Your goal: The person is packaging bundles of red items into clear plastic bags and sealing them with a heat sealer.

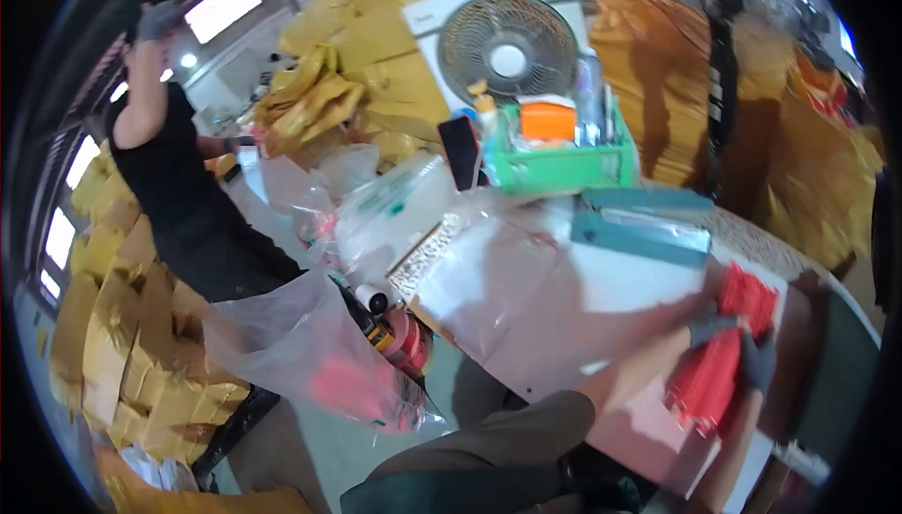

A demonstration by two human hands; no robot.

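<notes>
A red, crinkled bundle (705, 382) lies at the right end of the white table, its far end spread toward the table's edge. I cannot make out whether it is cloth, mesh or plastic. My left hand (711, 329), in a grey glove, grips its middle from the left. From the right, my right hand (757, 362), gloved too, is closed around the same bundle. The two hands almost meet, and the fingertips are partly blurred.
A teal box (639, 235) and a green basket (564, 169) of supplies stand farther back, near a white fan (507, 54) and a phone (459, 152). Clear plastic bags (395, 204) cover the table's left. Another person (193, 185) stands left, by yellow wrapped parcels (113, 326).
</notes>
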